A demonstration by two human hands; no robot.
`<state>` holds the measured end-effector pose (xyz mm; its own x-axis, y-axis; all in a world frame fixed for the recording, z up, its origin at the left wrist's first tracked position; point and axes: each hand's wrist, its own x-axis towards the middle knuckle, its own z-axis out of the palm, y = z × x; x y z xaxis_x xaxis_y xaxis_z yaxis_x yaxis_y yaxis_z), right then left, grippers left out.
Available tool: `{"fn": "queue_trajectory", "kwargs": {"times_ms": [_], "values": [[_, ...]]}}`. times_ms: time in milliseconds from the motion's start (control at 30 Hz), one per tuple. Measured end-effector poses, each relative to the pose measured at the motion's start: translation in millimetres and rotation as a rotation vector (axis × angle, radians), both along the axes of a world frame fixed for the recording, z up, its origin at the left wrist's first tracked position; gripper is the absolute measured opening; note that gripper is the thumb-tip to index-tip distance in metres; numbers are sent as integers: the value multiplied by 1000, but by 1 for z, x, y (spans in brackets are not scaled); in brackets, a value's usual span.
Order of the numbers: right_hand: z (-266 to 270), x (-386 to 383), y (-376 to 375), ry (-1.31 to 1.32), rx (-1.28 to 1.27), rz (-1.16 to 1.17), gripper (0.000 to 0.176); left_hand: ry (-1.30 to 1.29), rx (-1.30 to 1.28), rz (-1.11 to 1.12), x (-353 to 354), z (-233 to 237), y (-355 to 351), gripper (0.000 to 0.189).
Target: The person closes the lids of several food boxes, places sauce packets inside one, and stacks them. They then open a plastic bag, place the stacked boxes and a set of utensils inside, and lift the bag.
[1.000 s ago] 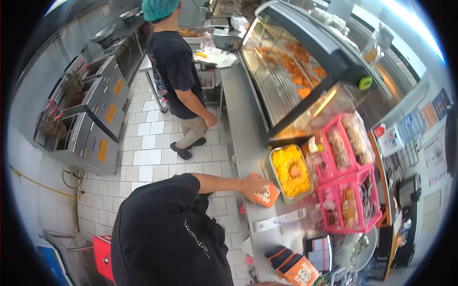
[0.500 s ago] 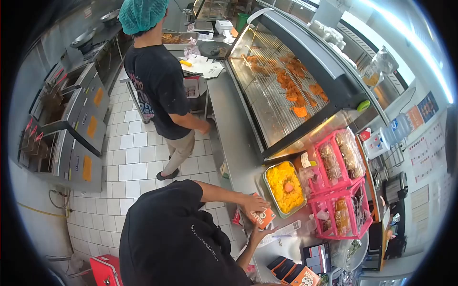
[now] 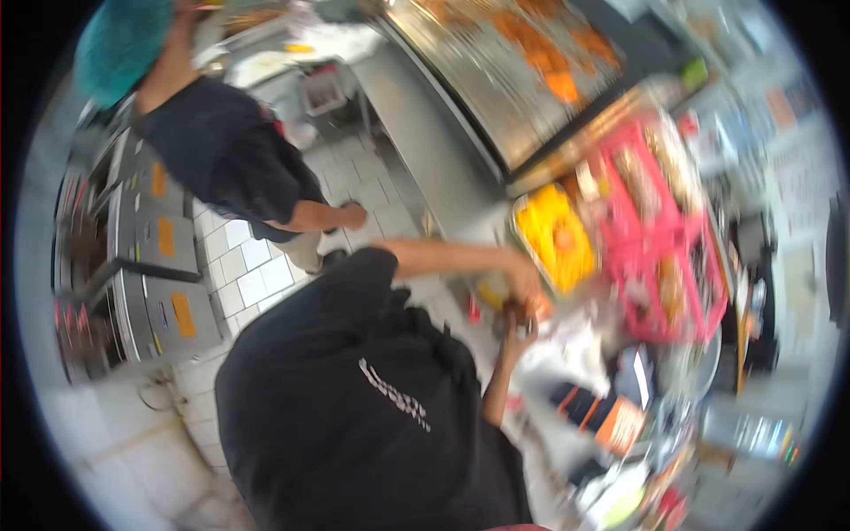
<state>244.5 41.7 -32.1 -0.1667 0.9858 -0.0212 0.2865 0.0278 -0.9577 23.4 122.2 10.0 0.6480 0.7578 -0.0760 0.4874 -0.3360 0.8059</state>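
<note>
The picture is smeared by motion. My left hand (image 3: 526,281) reaches across the counter beside a tray of yellow food (image 3: 556,237), its fingers bent down over an orange box (image 3: 539,307). Just below, my right hand (image 3: 519,329) is raised close against the near side of the box, its fingers too blurred to make out. Most of the box is hidden by the two hands. A crumpled white plastic bag (image 3: 575,354) lies right of my right hand.
Pink baskets (image 3: 660,283) with wrapped packs stand behind the tray. A glass display case (image 3: 496,97) of fried food is at the back. Black and orange boxes (image 3: 611,420) lie at the near right. A co-worker in a teal hairnet (image 3: 124,49) stands at the left.
The view has swung and blurred. My hands have come closer together around the box, near the tray's lower edge. The white bag now shows beside them. The co-worker appears nearer and further left.
</note>
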Motion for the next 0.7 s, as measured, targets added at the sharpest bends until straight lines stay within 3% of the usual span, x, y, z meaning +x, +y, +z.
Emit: {"fn": "queue_trajectory", "kwargs": {"times_ms": [33, 67, 100, 133, 167, 200, 267, 300, 333, 400, 433, 500, 567, 633, 700], "values": [[-14, 4, 3, -77, -29, -33, 82, -202, -362, 375, 6, 136, -49, 40], [-14, 7, 3, -144, 22, -24, 82, 140, -79, 294, -3, 19, 10, 40], [-25, 13, 9, -123, 73, 19, 82, 204, -111, 223, -19, 39, 19, 43], [-32, 19, 13, -156, 129, 30, 91, 144, 37, 261, -31, 33, 24, 44], [-2, 17, 2, 8, 53, -71, 91, 166, 26, 204, -37, 43, 27, 48], [35, 6, -2, 185, 3, -159, 92, 126, 75, 281, -38, 53, 15, 56], [37, 18, 23, 188, 103, -256, 87, 41, 60, 467, -47, 75, -9, 66], [42, 21, 35, 186, 169, -310, 75, 4, -10, 566, -49, 81, -18, 68], [47, 23, 50, 193, 173, -327, 75, 11, -5, 549, -55, 79, -25, 68], [56, 28, 77, 229, 120, -208, 76, -9, -288, 866, -62, 59, -39, 67], [67, 27, 82, 227, 113, -217, 76, -5, -295, 858, -55, 44, -52, 67], [93, 21, 97, 18, -296, -4, 84, -78, -222, 1026, -40, 7, -73, 59], [78, 17, 93, -67, -276, 92, 87, -57, -121, 1081, -22, -42, -92, 54], [56, 11, 88, -175, -254, 199, 94, -37, -14, 1149, -12, -55, -100, 50], [29, 12, 85, -192, -246, 206, 93, -369, -174, 1198, 0, -56, -107, 47]]}}
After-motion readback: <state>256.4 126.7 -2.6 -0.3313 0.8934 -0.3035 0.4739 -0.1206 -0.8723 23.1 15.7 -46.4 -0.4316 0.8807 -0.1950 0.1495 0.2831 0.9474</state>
